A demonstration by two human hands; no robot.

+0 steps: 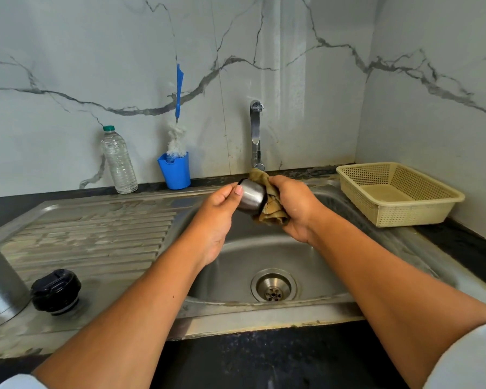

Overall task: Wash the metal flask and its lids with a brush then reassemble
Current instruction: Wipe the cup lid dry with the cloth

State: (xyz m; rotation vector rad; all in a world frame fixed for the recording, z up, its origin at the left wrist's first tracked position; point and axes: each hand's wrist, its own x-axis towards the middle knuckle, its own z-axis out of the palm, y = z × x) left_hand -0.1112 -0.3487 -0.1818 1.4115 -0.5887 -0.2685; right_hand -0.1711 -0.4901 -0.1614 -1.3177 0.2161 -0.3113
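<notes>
Over the sink basin (236, 259) my left hand (218, 213) grips a steel cup lid (251, 196) by its rim side. My right hand (293, 206) presses a brown cloth (270, 209) against the lid's other end. The metal flask body (0, 284) stands at the far left edge of the draining board, partly cut off. Beside it lies the black inner stopper lid (56, 292). A blue-handled bottle brush (178, 119) stands bristles-down in a blue cup (175, 171) against the back wall.
The tap (256, 133) rises behind my hands, with no water seen running. A clear plastic bottle (118, 161) stands left of the blue cup. A beige plastic basket (399, 193) sits at the right of the sink. The ribbed draining board (96, 237) looks wet.
</notes>
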